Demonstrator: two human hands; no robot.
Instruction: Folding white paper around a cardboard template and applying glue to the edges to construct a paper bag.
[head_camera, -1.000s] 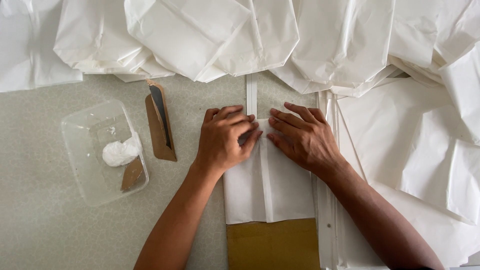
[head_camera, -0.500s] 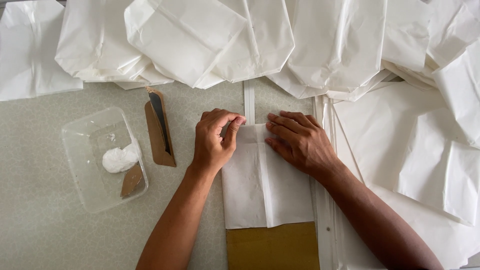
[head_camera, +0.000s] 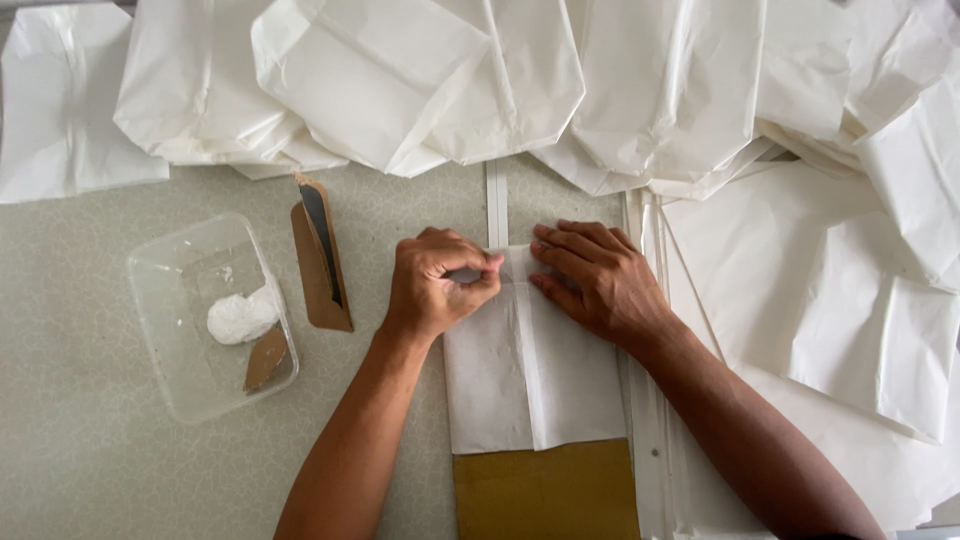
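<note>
A folded white paper sheet (head_camera: 535, 370) lies on the table over a brown cardboard template (head_camera: 545, 490). My left hand (head_camera: 435, 280) pinches the sheet's top left corner between thumb and fingers, lifting it slightly. My right hand (head_camera: 590, 275) rests flat on the top right part of the sheet and presses it down. A narrow white paper strip (head_camera: 496, 200) runs up from between the hands.
A clear plastic tub (head_camera: 190, 320) with white paste and a brown scrap sits at the left. Beside it lies a brown cardboard piece (head_camera: 318, 260) with a dark blade. Finished white paper bags (head_camera: 420, 80) are piled along the back; flat white sheets (head_camera: 800, 300) lie at the right.
My left hand went from lying flat on the sheet to curling up and pinching its top left corner. My right hand stayed pressed on the sheet.
</note>
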